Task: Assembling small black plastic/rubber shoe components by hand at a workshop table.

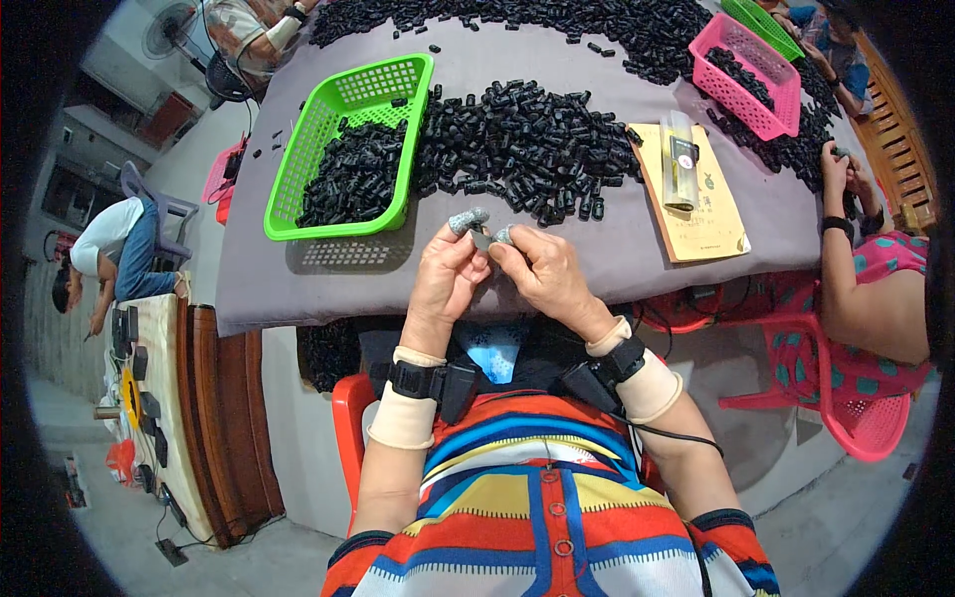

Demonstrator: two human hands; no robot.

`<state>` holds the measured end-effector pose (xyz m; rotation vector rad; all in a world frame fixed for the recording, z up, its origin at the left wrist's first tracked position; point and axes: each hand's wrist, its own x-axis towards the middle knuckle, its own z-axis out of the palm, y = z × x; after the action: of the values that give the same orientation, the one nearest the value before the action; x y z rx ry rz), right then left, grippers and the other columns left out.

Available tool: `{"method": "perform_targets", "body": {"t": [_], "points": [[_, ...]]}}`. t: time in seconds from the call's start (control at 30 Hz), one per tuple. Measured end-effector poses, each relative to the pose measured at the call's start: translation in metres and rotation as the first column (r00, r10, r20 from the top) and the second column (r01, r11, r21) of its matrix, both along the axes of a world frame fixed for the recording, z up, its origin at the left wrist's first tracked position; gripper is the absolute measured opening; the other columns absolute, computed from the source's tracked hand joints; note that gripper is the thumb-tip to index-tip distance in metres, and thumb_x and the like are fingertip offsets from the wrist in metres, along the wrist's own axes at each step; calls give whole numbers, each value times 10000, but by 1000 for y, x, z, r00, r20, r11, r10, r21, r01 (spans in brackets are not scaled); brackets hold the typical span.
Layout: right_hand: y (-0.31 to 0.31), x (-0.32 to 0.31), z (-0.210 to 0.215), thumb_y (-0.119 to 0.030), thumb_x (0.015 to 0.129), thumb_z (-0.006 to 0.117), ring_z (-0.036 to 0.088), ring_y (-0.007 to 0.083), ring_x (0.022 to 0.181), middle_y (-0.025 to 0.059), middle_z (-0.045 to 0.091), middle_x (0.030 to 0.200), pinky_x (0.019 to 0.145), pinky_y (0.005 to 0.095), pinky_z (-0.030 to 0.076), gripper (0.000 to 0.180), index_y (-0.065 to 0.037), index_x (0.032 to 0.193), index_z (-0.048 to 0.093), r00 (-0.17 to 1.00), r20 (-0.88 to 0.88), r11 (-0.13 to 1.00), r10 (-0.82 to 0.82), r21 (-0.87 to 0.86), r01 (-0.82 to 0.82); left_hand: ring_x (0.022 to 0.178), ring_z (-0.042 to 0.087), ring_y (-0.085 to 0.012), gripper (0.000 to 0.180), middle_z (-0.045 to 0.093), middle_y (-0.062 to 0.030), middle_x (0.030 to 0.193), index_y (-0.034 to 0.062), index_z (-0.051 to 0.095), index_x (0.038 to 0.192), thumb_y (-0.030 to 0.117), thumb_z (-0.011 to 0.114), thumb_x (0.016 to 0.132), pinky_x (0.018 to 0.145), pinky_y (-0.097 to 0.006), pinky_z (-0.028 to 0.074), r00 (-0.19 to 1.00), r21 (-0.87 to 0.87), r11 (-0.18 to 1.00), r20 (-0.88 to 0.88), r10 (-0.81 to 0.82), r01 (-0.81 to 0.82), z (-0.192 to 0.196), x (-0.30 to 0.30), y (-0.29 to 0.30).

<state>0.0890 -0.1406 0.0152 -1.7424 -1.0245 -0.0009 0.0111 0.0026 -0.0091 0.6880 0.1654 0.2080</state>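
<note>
My left hand (450,277) and my right hand (547,277) meet just over the near edge of the cloth-covered table (617,264). Pinched between their fingertips is a small black piece (481,240), partly covered by the fingers. Silvery-grey covers sit on some fingertips of both hands. Beyond them lies a big heap of small black cylindrical parts (537,139). To the left of the heap stands a bright green plastic basket (343,232), partly filled with similar black parts.
A yellow booklet (696,234) lies right of the heap, with a clear plastic case (680,164) on it. Farther right stands a pink basket (744,114) of black parts. At the right edge, another person's hands (844,169) hold something dark. More black parts (517,12) cover the table's far side.
</note>
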Motion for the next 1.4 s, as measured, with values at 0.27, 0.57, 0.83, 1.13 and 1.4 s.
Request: {"method": "perform_targets", "body": {"t": [0.27, 0.57, 0.83, 1.13, 1.4], "points": [[2, -4, 1, -230, 830, 579, 548, 335, 595, 137, 522, 638, 498, 412, 404, 247, -42, 691, 498, 998, 56, 999, -25, -42, 27, 664, 534, -82, 324, 607, -56, 900, 29, 514, 1180, 20, 520, 856, 576, -194, 455, 997, -36, 998, 50, -50, 52, 4, -1, 0], [3, -4, 0, -228, 830, 578, 549, 330, 591, 130, 525, 639, 492, 415, 405, 244, -46, 691, 491, 995, 94, 998, -37, -40, 41, 669, 533, -83, 319, 604, -54, 895, 28, 527, 1160, 15, 528, 842, 587, -202, 457, 999, -25, 998, -5, -54, 54, 1, -1, 1], [5, -5, 0, -232, 834, 573, 551, 331, 582, 128, 531, 644, 484, 421, 407, 246, -48, 691, 495, 994, 104, 998, -45, -35, 49, 654, 521, -85, 264, 596, -47, 887, 9, 540, 1103, 17, 527, 840, 578, -207, 452, 999, -27, 999, -38, -34, 33, 5, -2, 0], [6, -5, -1, -238, 831, 574, 558, 331, 590, 125, 543, 650, 482, 418, 414, 243, -54, 687, 507, 991, 124, 997, -42, -54, 49, 646, 523, -86, 238, 595, -48, 884, 6, 545, 1077, 13, 523, 840, 575, -210, 452, 998, -37, 999, -60, -33, 31, 9, -3, 0], [10, -7, -1, -241, 835, 575, 559, 327, 587, 121, 546, 649, 478, 417, 412, 241, -56, 694, 512, 988, 141, 996, -66, -48, 73, 657, 531, -94, 247, 591, -50, 885, 4, 541, 1083, 12, 519, 837, 567, -216, 446, 997, -33, 999, -61, -43, 41, 6, -2, 2]]}}
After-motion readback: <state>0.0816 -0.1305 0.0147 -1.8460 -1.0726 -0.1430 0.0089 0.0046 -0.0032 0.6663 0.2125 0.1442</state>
